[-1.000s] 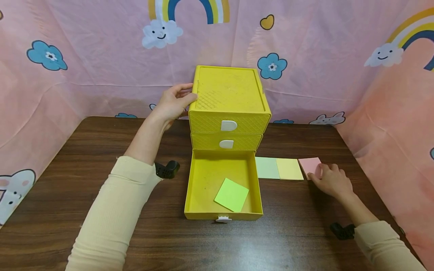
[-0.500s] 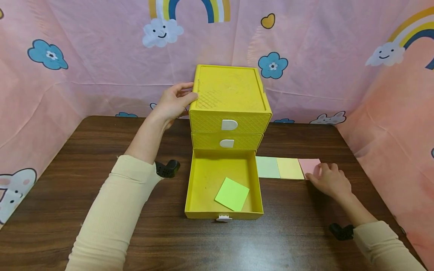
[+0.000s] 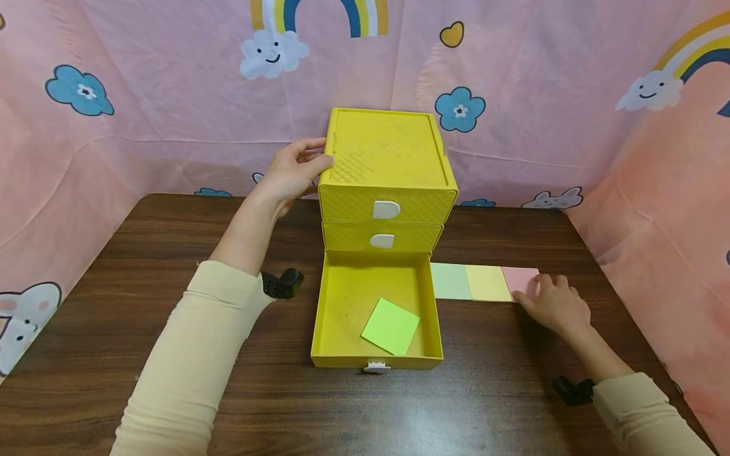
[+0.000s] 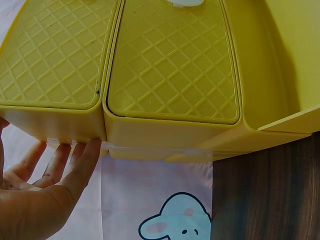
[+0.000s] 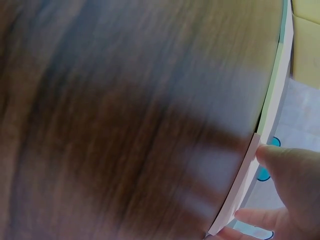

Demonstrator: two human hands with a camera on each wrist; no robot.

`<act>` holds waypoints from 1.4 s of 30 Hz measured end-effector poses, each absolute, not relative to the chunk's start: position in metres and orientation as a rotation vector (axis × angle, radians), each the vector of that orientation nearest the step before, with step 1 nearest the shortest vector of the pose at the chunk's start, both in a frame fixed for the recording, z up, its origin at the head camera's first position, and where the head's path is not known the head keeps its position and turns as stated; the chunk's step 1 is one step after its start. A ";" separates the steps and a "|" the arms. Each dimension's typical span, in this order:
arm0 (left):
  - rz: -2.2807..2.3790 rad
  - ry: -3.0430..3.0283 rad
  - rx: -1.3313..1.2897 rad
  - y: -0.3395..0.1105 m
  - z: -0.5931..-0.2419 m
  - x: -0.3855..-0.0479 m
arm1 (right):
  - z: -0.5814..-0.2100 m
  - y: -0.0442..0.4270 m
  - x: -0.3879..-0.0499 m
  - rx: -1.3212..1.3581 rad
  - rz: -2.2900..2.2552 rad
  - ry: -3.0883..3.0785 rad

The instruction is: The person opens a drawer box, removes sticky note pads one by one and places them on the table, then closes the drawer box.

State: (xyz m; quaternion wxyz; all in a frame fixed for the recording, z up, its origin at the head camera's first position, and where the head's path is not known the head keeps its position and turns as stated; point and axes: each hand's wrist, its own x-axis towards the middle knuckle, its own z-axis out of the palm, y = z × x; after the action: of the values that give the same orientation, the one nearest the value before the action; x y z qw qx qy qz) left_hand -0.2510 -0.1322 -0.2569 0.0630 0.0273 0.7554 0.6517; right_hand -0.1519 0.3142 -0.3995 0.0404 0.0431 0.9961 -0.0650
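Note:
A yellow drawer unit (image 3: 388,149) stands at the table's back, its bottom drawer (image 3: 342,304) pulled out. In that drawer lies a bright green sticky note pad (image 3: 390,326), turned at an angle. My left hand (image 3: 291,171) rests against the unit's left side; the left wrist view shows its fingers (image 4: 80,170) extended along that wall. To the right of the unit, pale green (image 3: 450,281), yellow (image 3: 487,283) and pink (image 3: 519,280) sticky note pads lie in a row. My right hand (image 3: 556,305) holds the pink pad between thumb and fingers, at the row's right end.
The dark wooden table (image 3: 274,405) extends around the unit. A pink patterned cloth (image 3: 171,126) hangs behind and at both sides. Two upper drawers with white handles (image 3: 386,209) are closed above the pulled-out one.
The pink pad has turned straight and shifted left against the yellow pad, with my right hand on it. My left hand has stayed at the unit's side.

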 end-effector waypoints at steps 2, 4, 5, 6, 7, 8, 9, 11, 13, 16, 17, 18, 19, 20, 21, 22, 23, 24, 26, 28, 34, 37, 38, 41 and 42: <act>1.969 2.282 0.079 -0.132 -0.257 -0.251 | -0.400 0.314 -0.152 0.138 -0.200 3.051; 1.966 2.285 0.079 -0.132 -0.257 -0.251 | -0.400 0.314 -0.152 0.141 -0.198 3.052; 1.964 2.287 0.079 -0.132 -0.256 -0.251 | -0.400 0.314 -0.151 0.143 -0.197 3.050; 1.964 2.287 0.080 -0.132 -0.256 -0.251 | -0.399 0.314 -0.151 0.144 -0.196 3.050; 1.964 2.286 0.079 -0.132 -0.256 -0.251 | -0.399 0.314 -0.151 0.145 -0.195 3.049; 1.965 2.284 0.080 -0.132 -0.256 -0.251 | -0.399 0.314 -0.150 0.145 -0.194 3.048; 1.965 2.284 0.079 -0.132 -0.256 -0.251 | -0.399 0.314 -0.150 0.146 -0.193 3.048; 1.971 2.279 0.076 -0.132 -0.256 -0.251 | -0.398 0.314 -0.150 0.146 -0.192 3.042; 1.975 2.275 0.073 -0.132 -0.256 -0.251 | -0.397 0.315 -0.150 0.143 -0.193 3.036; 1.973 2.276 0.072 -0.132 -0.256 -0.251 | -0.396 0.316 -0.149 0.129 -0.200 3.029; 1.973 2.277 0.072 -0.132 -0.256 -0.250 | -0.396 0.316 -0.149 0.125 -0.203 3.028; 1.972 2.278 0.073 -0.131 -0.256 -0.250 | -0.396 0.316 -0.149 0.126 -0.208 3.031; 1.973 2.277 0.074 -0.131 -0.256 -0.250 | -0.396 0.316 -0.149 0.126 -0.212 3.036; 1.974 2.277 0.074 -0.131 -0.256 -0.250 | -0.396 0.316 -0.149 0.127 -0.216 3.041; 1.975 2.276 0.075 -0.131 -0.256 -0.250 | -0.396 0.316 -0.149 0.128 -0.223 3.051; 1.976 2.276 0.076 -0.131 -0.256 -0.250 | -0.395 0.316 -0.149 0.126 -0.228 3.062; 1.975 2.276 0.076 -0.131 -0.256 -0.250 | -0.395 0.316 -0.149 0.120 -0.233 3.075; 1.973 2.277 0.077 -0.131 -0.256 -0.250 | -0.394 0.316 -0.149 0.107 -0.235 3.091; 1.968 2.281 0.076 -0.131 -0.256 -0.250 | -0.393 0.315 -0.149 0.071 -0.246 3.127; 1.962 2.285 0.074 -0.132 -0.256 -0.250 | -0.390 0.315 -0.149 0.035 -0.252 3.152; 1.970 2.280 0.073 -0.132 -0.256 -0.250 | -0.381 0.311 -0.149 -0.018 -0.289 3.161; 1.965 2.286 0.075 -0.132 -0.256 -0.250 | -0.377 0.309 -0.150 -0.029 -0.289 3.146; 1.965 2.287 0.076 -0.132 -0.256 -0.250 | -0.376 0.307 -0.150 -0.029 -0.289 3.140; 1.962 2.292 0.076 -0.132 -0.256 -0.250 | -0.373 0.305 -0.150 -0.042 -0.281 3.129; 1.962 2.293 0.076 -0.132 -0.256 -0.250 | -0.372 0.305 -0.150 -0.054 -0.276 3.131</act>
State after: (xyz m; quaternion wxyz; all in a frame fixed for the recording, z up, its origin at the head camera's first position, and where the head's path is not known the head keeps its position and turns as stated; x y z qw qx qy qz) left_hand -0.2500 -0.1321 -0.2563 0.0613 0.0251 0.7581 0.6487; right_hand -0.1501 0.3046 -0.3720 -0.0011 -0.0172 0.9960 -0.0877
